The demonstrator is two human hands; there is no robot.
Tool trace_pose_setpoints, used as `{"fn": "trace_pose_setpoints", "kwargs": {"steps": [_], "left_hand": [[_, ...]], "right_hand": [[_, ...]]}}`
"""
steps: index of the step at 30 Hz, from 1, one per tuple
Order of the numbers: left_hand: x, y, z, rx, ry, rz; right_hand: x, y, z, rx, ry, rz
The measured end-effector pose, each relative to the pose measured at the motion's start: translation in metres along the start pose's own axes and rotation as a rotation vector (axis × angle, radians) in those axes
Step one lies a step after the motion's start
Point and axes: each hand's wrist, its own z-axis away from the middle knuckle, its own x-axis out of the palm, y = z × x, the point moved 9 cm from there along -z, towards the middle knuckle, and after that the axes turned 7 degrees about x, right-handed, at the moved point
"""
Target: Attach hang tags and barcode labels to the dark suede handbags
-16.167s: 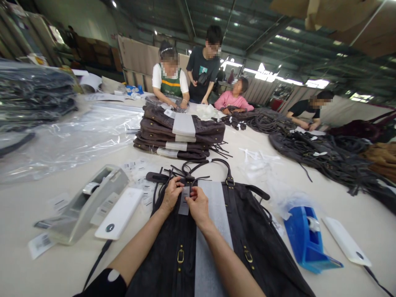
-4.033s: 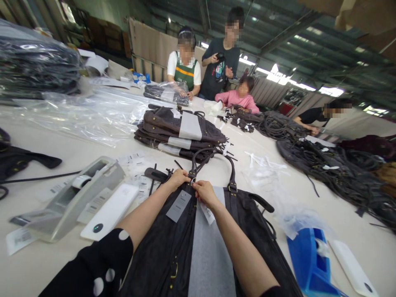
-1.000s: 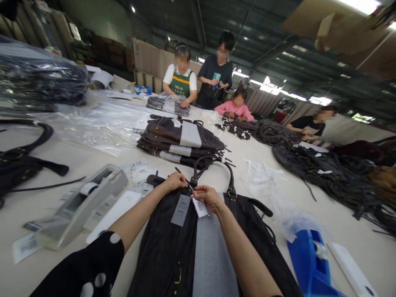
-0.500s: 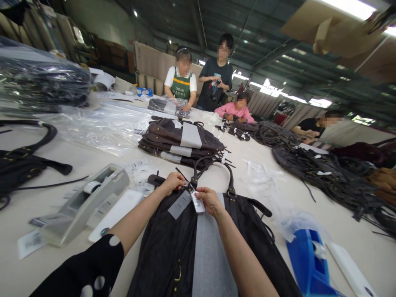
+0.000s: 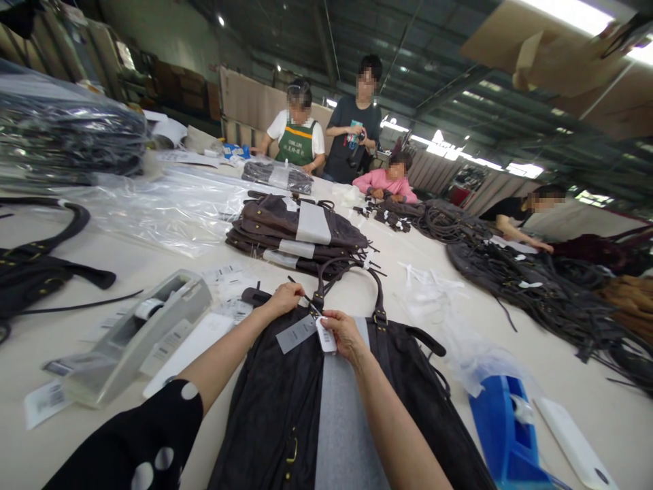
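A dark brown bag [image 5: 270, 415] lies flat in front of me with a grey paper strip [image 5: 344, 435] down its middle. My left hand [image 5: 286, 298] is closed at the bag's top edge by the handle base [image 5: 319, 299], pinching something thin I cannot make out. My right hand [image 5: 347, 333] pinches a small white tag [image 5: 325, 335]. A grey hang tag [image 5: 296, 333] lies on the bag between my hands.
A grey tape dispenser [image 5: 137, 333] and loose labels lie left. A blue tape dispenser [image 5: 503, 429] sits right. A stack of brown bags [image 5: 298, 231] stands ahead, clear plastic sheets [image 5: 168, 204] left, dark straps [image 5: 535, 286] right. Several people work across the table.
My right hand has drawn the white tag slightly toward me and turned it upright. The grey tag has swung more to the left. A co-worker far right has stretched an arm out.
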Motion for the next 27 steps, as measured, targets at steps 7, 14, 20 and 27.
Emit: {"fn": "trace_pose_setpoints", "kwargs": {"steps": [7,14,20,27], "left_hand": [[0.004,0.014,-0.011,0.110,-0.034,-0.244],[-0.001,0.019,-0.011,0.113,-0.083,-0.263],[-0.009,0.023,0.001,0.088,0.039,-0.187],[-0.007,0.020,0.007,-0.034,0.214,0.103]], "right_hand": [[-0.001,0.002,-0.001,-0.041,-0.036,-0.036],[-0.001,0.003,-0.003,-0.059,-0.062,-0.046],[0.000,0.003,-0.004,-0.068,-0.067,-0.044],[0.002,0.002,0.000,-0.063,-0.078,-0.044]]}}
